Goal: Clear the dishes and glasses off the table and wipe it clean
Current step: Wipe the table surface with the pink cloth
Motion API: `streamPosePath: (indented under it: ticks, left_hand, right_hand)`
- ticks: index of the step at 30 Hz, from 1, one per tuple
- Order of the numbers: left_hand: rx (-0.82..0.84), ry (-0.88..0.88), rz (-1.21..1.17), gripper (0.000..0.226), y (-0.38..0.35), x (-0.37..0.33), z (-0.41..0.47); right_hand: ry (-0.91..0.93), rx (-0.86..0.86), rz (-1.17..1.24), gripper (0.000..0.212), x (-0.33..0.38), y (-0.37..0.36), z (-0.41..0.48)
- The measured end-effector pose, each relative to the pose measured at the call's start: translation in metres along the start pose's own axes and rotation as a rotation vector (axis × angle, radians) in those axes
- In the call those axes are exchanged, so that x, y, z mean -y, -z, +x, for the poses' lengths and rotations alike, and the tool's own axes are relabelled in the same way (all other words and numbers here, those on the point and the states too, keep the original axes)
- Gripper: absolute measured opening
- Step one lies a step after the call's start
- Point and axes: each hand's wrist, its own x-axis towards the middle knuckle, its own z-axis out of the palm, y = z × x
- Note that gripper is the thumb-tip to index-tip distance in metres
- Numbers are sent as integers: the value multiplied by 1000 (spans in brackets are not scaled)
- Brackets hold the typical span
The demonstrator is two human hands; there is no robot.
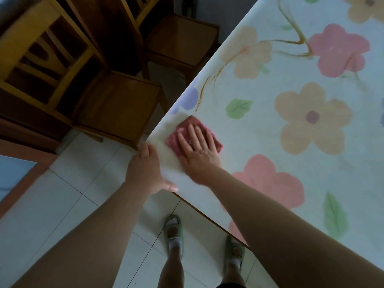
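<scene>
At the desk (259, 129) corner, the right grip (199, 156) presses flat, fingers straight, on a cloth (186, 126). Left grip (145, 169) clasps the desk edge.

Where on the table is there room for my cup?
Lots of room on the flowered table right of the pink cloth and beyond it. The near corner is crowded: the right hand presses the cloth there and the left hand sits at the edge.
</scene>
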Motion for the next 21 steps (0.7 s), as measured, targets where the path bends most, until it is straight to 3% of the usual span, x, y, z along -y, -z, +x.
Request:
streamPosePath:
  ticks: [7, 13, 17, 21]
  left_hand:
    - [39, -101, -37, 119, 19, 18, -1]
    - [44, -156, -91, 66, 25, 36, 8]
    - [44, -123, -220, 54, 28, 39, 15]
    - [87, -71, -442, 51, 23, 49, 27]
  right_hand:
    - [120, 5, 0, 56, -15, -18, -90]
    - [-307, 25, 9, 63, -65, -7, -88]
    - [-550, 9, 100, 59, -44, -1, -42]
    - [-463, 31, 104, 62, -10, -1, 1]
